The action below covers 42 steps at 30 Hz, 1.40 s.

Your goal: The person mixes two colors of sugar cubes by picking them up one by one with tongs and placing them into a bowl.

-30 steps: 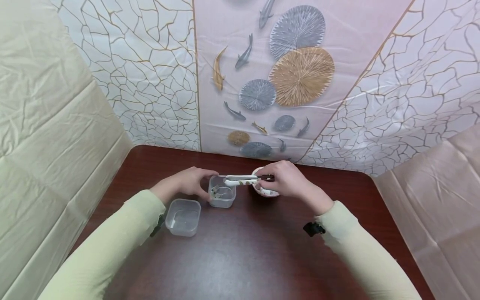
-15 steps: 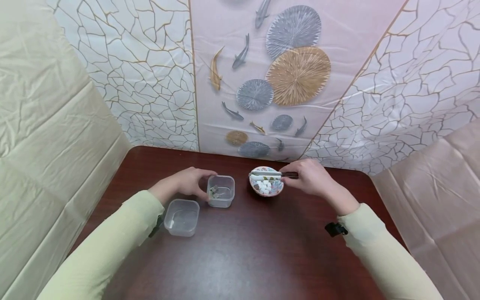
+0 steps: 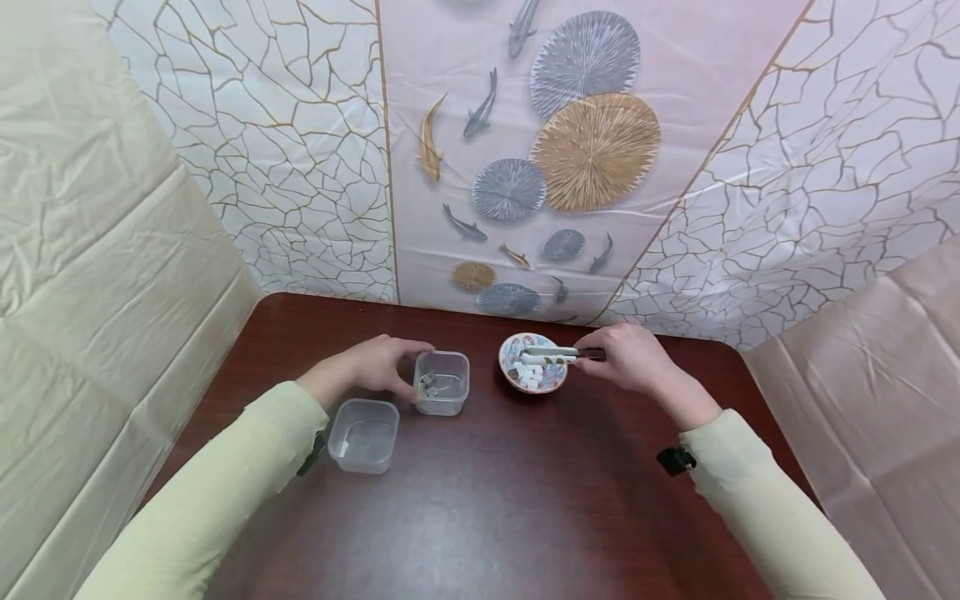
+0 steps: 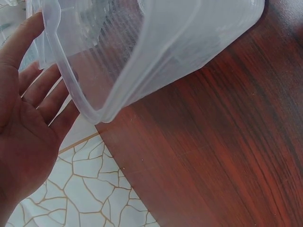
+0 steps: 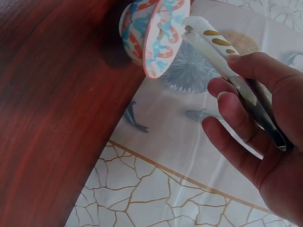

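In the head view my left hand [image 3: 375, 364] holds a small clear container [image 3: 454, 407] by its left side, thumb at the near corner and fingers at the far one. Several small greyish pieces [image 3: 427, 383] lie inside it. With my right hand [image 3: 626, 357] I grip white-ended tongs [image 3: 558, 351] by their dark handle, their tips over a patterned bowl [image 3: 555, 382] of white cubes [image 3: 528, 373]. The right wrist view shows the tongs [image 5: 215, 47] between thumb and fingers beside the bowl [image 5: 137, 33]; whether the tips pinch anything I cannot tell.
A second clear container [image 3: 365, 446] stands nearer and to the left, with a small white piece [image 3: 343, 448] in it. All stand on a dark red table [image 3: 480, 500] enclosed by patterned and beige cloth.
My right hand has moved right with the tongs, from the clear container to the bowl, and the tips have shifted slightly right since the middle frame. My left hand keeps its hold.
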Each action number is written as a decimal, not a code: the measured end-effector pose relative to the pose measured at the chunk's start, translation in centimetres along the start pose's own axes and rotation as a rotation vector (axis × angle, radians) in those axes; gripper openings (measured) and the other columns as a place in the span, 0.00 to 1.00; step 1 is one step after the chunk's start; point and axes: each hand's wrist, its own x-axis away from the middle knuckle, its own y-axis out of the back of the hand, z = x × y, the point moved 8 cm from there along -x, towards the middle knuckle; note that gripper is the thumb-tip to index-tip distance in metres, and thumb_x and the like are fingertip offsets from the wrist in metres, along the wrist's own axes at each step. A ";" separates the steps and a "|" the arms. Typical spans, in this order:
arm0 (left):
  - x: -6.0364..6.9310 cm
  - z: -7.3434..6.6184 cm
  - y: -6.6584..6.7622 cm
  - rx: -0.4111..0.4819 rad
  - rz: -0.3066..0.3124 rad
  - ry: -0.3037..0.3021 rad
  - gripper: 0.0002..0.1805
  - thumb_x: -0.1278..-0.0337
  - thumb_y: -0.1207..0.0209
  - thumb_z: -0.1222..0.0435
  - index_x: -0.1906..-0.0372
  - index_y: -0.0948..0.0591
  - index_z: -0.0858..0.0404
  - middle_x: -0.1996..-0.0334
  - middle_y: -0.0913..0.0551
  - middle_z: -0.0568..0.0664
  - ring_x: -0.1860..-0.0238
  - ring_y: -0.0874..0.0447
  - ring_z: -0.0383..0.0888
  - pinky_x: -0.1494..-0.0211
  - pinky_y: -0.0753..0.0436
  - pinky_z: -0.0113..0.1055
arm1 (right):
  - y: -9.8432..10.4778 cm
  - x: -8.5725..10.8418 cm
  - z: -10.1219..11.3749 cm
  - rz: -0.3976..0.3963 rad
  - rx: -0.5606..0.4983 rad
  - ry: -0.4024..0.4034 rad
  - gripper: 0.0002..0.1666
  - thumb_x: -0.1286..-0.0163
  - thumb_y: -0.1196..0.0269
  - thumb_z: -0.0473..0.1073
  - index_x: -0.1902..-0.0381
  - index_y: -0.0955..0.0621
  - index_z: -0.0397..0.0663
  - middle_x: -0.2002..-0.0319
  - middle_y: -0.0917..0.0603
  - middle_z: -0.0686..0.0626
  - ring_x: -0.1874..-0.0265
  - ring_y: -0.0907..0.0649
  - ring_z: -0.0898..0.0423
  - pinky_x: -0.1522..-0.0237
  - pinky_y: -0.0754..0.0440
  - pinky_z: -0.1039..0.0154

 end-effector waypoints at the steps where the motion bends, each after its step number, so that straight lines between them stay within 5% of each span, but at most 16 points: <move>1: 0.0 0.0 0.0 0.000 0.000 -0.001 0.48 0.50 0.18 0.56 0.23 0.26 0.60 0.39 0.12 0.55 0.35 0.17 0.50 0.28 0.23 0.51 | -0.1 0.0 -0.1 0.001 0.002 -0.001 0.08 0.33 0.25 0.45 0.57 0.08 0.51 0.65 0.08 0.56 0.70 0.14 0.54 0.67 0.16 0.48; 14: -0.1 0.1 0.0 0.000 -0.001 0.003 0.49 0.50 0.18 0.55 0.23 0.26 0.60 0.38 0.13 0.55 0.35 0.17 0.50 0.27 0.23 0.52 | 0.1 -0.4 0.0 -0.013 0.000 -0.028 0.12 0.33 0.26 0.47 0.54 0.08 0.51 0.62 0.07 0.53 0.63 0.10 0.47 0.61 0.15 0.43; 22: 0.0 0.1 -0.1 -0.006 -0.004 -0.003 0.48 0.50 0.19 0.55 0.23 0.26 0.59 0.38 0.13 0.54 0.34 0.17 0.50 0.27 0.23 0.52 | 0.8 -1.5 3.6 -0.057 -0.017 0.081 0.14 0.34 0.25 0.48 0.53 0.08 0.49 0.57 0.07 0.50 0.61 0.09 0.47 0.60 0.13 0.45; 29: -0.1 0.2 -0.1 -0.003 -0.001 0.003 0.48 0.50 0.19 0.55 0.23 0.26 0.60 0.38 0.13 0.55 0.34 0.17 0.51 0.27 0.23 0.52 | 0.5 -3.3 7.2 -0.061 -0.020 0.169 0.12 0.37 0.25 0.47 0.57 0.08 0.52 0.64 0.09 0.55 0.70 0.13 0.52 0.69 0.16 0.49; 35: -0.1 0.1 -0.1 -0.008 -0.003 0.001 0.48 0.50 0.19 0.55 0.23 0.26 0.59 0.38 0.13 0.54 0.34 0.18 0.50 0.27 0.24 0.51 | -0.4 -4.8 9.6 -0.030 -0.046 0.233 0.06 0.38 0.27 0.45 0.62 0.10 0.56 0.73 0.16 0.61 0.77 0.24 0.60 0.77 0.24 0.56; 42: -0.1 0.2 -0.1 -0.007 -0.005 0.004 0.48 0.50 0.19 0.55 0.23 0.26 0.59 0.38 0.13 0.54 0.34 0.18 0.50 0.27 0.24 0.52 | -2.0 -6.4 11.3 0.080 0.015 0.259 0.05 0.36 0.27 0.47 0.63 0.10 0.57 0.73 0.16 0.61 0.73 0.20 0.60 0.72 0.21 0.56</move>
